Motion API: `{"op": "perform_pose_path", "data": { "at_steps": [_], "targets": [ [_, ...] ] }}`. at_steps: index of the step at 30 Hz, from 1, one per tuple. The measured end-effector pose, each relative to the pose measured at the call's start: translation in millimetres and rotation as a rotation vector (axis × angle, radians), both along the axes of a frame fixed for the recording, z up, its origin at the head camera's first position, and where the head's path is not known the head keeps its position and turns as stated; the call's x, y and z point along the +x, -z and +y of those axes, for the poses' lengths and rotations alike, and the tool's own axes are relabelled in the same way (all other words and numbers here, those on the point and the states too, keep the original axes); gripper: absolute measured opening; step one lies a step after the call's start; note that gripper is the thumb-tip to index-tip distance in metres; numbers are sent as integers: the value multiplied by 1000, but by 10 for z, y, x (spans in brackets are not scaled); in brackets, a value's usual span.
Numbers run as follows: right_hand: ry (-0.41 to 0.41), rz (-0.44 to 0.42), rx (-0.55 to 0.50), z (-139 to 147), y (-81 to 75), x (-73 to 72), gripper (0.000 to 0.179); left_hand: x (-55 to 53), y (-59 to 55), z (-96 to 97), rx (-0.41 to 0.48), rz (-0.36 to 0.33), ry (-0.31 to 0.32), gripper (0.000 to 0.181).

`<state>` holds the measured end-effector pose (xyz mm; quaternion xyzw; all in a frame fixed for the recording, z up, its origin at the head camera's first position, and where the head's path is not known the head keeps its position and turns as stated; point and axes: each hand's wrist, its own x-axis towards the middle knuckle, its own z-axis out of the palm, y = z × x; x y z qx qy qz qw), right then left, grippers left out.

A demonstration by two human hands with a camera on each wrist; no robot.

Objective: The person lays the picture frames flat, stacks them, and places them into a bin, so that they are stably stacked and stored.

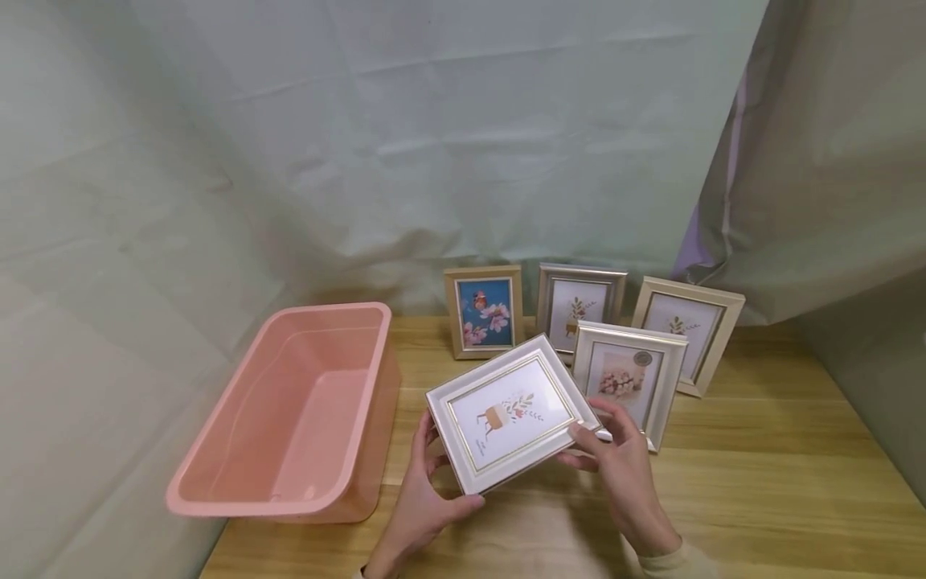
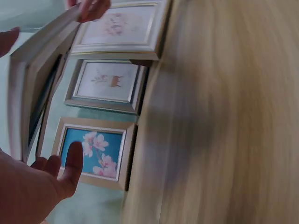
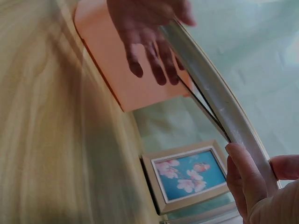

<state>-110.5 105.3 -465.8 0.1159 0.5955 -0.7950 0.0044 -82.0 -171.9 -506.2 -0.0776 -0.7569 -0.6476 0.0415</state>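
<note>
While the left hand [image 1: 427,500] holds the lower left corner between thumb and fingers and the right hand [image 1: 624,460] pinches the lower right corner, thumb on the front, the frame [image 1: 514,414] is held tilted, face up, above the tabletop [image 1: 767,450], well forward of its back edge. It is probably light and stiff, with smooth sides that could slip a little; any clear cover would be the fragile part (glass or plastic, that cannot be told). The white border looks the best place to take hold, at sides or corners, with fingertips kept off the middle.

The head view shows the front, with its leafy print and gold inner trim, and a pink tub [image 1: 382,426] by the tabletop's left edge. Toward the back edge stand a tan frame [image 1: 483,314], a silver frame [image 1: 579,301] and, nearest the right edge, a cream frame [image 1: 690,322]; a rose frame [image 1: 625,378] stands in front of those last two. Only the wrist views reveal a thin flap [image 3: 203,107], perhaps a prop leg, angled out from the back. The right wrist view also shows the left hand's fingers reaching long behind.
</note>
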Motion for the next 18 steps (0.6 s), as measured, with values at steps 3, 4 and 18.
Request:
{"op": "perform_pose_path", "data": {
  "at_steps": [3,4,18],
  "targets": [
    [-9,-8,-4,-27,23,7,51,6,9,29,-152,26,-53,151],
    [-16,-10,-3,-35,29,9,51,4,10,38,-185,40,-68,153],
    [-197,32,246,36,143,-11,84,-79,29,-55,-262,14,-82,145]
  ]
}}
